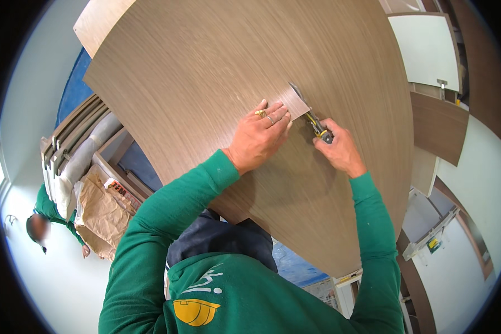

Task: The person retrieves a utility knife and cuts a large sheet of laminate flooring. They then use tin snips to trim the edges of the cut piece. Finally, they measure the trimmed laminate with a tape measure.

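One palm-down left hand (259, 136), fingers slightly parted, is pressing a strip (298, 103), likely steadying it, while at its three o'clock the right hand (340, 149) is clamping a knife (316, 124).

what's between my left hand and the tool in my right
In the head view, a small pale flat piece lies between the left hand and the tool in the right hand; nearer the body, bare wood-grain board shows between them.

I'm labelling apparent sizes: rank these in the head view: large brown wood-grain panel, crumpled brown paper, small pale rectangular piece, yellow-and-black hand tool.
1. Wood-grain panel
2. Brown paper
Unranked last: pale piece and hand tool; both partly covered, too alike to call.
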